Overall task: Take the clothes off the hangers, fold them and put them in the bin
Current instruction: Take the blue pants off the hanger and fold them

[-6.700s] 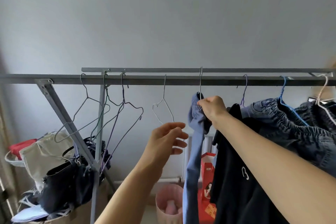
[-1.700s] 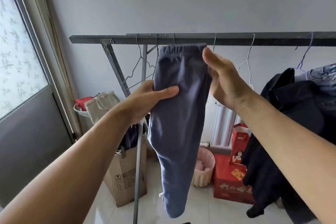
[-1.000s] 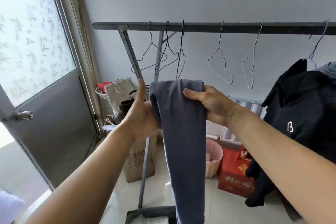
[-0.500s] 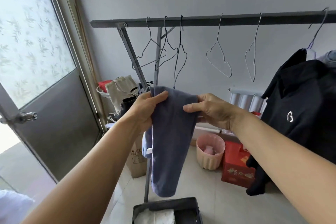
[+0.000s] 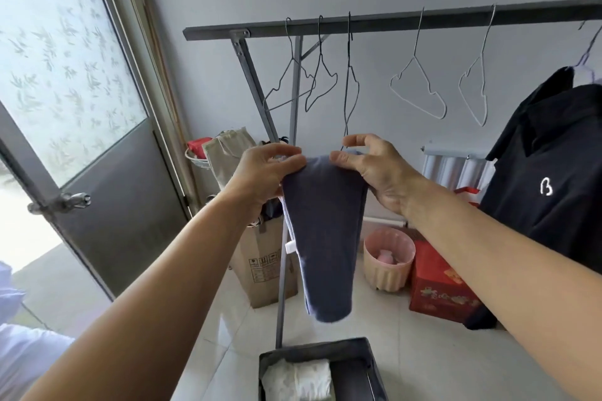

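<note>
I hold a small pair of blue-grey trousers point(image 5: 325, 231), doubled over, in the air in front of the rack. My left hand point(image 5: 264, 172) pinches the fold at its top left and my right hand point(image 5: 374, 169) pinches it at the top right. The folded cloth hangs down above the dark bin point(image 5: 361, 348) on the floor, which holds a folded white garment point(image 5: 299, 381). Several bare wire hangers point(image 5: 420, 88) hang on the grey rack bar point(image 5: 391, 21). A black shirt point(image 5: 550, 179) with a white letter hangs at the right.
A metal door with frosted glass point(image 5: 75, 81) stands open at the left. Under the rack sit a cardboard box point(image 5: 260, 267), a pink basket point(image 5: 389, 257) and a red box point(image 5: 436, 286). The rack's upright post point(image 5: 283, 270) stands just behind the bin.
The trousers came off their hanger and were brought down from the bar. Over the last second they were folded shorter, and my view tilted down so the bin shows more.
</note>
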`<act>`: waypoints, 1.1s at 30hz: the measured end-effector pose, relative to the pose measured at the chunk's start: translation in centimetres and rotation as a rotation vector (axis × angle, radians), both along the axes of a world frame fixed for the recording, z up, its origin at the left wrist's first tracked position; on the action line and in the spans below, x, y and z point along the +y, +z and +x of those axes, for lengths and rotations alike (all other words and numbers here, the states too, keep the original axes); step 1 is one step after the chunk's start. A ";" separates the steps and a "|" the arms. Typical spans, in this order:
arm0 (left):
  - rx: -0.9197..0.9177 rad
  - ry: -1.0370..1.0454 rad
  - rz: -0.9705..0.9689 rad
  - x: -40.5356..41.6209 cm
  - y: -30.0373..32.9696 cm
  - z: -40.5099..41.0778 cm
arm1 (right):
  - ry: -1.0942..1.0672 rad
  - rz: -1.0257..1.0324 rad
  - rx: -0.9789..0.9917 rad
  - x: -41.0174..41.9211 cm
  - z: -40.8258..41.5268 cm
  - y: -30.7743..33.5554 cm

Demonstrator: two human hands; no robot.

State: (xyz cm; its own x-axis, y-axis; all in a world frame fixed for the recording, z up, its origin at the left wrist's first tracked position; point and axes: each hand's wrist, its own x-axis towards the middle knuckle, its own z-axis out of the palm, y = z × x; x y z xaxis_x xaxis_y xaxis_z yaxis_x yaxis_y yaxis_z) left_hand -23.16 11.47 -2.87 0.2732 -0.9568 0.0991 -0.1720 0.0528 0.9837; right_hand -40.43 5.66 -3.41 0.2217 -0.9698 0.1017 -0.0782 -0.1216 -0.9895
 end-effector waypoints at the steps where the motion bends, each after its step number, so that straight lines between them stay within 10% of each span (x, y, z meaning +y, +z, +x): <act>1: 0.012 -0.030 -0.019 0.2 -0.1 0.3 | 0.069 0.019 -0.028 0.3 -0.2 -0.1; 9: -0.732 -0.053 -0.005 0.8 -0.1 1.2 | 0.027 -0.278 0.436 1.5 -0.3 -0.1; 15: -0.949 0.007 -0.118 1.5 0.7 1.7 | -0.110 -0.493 0.574 0.7 -0.6 -0.1; 23: -0.379 -0.028 -0.014 1.7 0.8 0.6 | -0.151 -0.306 0.343 2.0 1.6 -0.9; 29: 0.135 0.065 -0.055 2.1 1.3 0.0 | 0.299 -0.049 0.175 6.9 2.5 -3.3; 33: 0.382 0.070 -0.074 2.2 2.1 -0.4 | 0.112 -0.160 0.157 7.3 4.9 -6.2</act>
